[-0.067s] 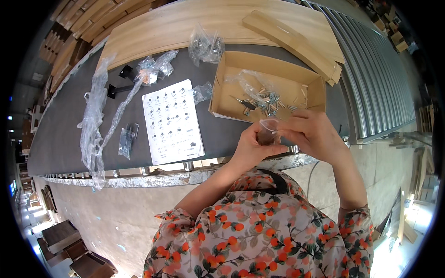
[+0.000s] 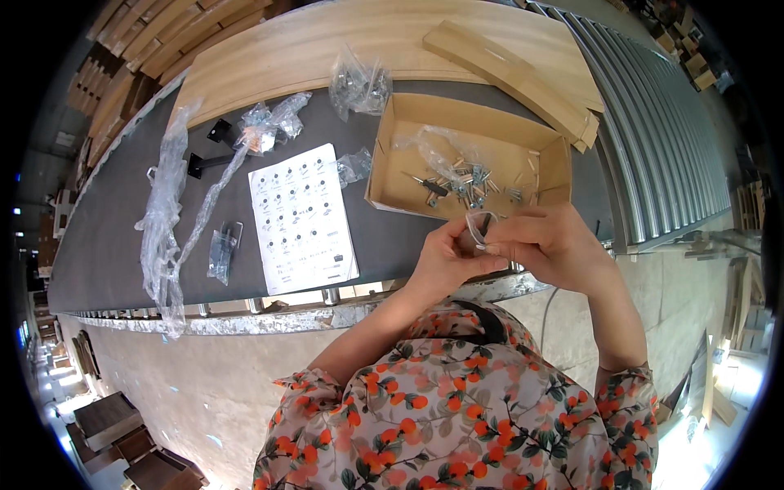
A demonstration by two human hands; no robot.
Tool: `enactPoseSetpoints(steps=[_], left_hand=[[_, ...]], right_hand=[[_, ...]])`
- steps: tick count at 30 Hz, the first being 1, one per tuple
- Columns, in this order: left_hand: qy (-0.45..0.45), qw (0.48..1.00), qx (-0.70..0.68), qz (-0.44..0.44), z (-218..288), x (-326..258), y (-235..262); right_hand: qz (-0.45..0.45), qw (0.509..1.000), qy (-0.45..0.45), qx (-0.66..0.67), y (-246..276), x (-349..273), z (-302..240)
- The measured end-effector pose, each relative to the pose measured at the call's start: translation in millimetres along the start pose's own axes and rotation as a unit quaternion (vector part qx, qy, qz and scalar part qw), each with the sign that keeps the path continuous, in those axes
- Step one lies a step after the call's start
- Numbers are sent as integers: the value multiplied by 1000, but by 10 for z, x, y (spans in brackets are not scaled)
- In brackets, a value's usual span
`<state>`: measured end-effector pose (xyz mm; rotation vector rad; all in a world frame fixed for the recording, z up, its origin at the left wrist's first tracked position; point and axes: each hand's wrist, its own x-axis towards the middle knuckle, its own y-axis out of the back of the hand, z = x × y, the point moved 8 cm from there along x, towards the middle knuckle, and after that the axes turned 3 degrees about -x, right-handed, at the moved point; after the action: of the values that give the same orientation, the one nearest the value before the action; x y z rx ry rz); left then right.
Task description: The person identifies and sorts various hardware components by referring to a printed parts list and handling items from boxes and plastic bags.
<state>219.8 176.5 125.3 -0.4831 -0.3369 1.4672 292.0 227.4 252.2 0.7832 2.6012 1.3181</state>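
Both hands are at a small clear plastic bag [image 2: 478, 231], held up just in front of the near wall of an open cardboard box [image 2: 400, 203]. My left hand [image 2: 447, 263] wraps round the bag's body, thumb along the near side. My right hand [image 2: 549, 247] pinches the bag's rim between thumb and fingers. What lies inside the bag is mostly hidden by the fingers. In the box are loose screws and wooden dowels [image 2: 474, 186], a dark-handled screwdriver [image 2: 435, 187] and a crumpled clear bag [image 2: 437, 151].
Left of the box lies a printed parts sheet [image 2: 304, 220]. Beyond it are bags of hardware [image 2: 359, 86], black metal brackets [image 2: 214, 159] and a long strip of plastic wrap [image 2: 162, 212]. A wooden panel [image 2: 327, 41] and a long carton [image 2: 510, 77] lie at the back, rollers [image 2: 653, 122] at right.
The mouth of the bag looks narrower and more upright. My right fingers have shifted slightly at its rim, while my left hand keeps its hold.
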Motion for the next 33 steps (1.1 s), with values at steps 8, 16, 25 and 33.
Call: enactPoseSetpoints(steps=[8, 16, 25, 33], left_hand=[[-2, 999, -52, 14, -46, 47, 3], [8, 999, -29, 10, 9, 13, -102], [45, 998, 26, -46, -167, 139, -364], [96, 986, 110, 83, -386, -273, 41]], right_hand=[[7, 998, -45, 44, 151, 47, 115], [-11, 983, -112, 145, 202, -114, 291], [-15, 982, -71, 176, 246, -408, 668], [159, 957, -238, 47, 1067, -1126, 1580]])
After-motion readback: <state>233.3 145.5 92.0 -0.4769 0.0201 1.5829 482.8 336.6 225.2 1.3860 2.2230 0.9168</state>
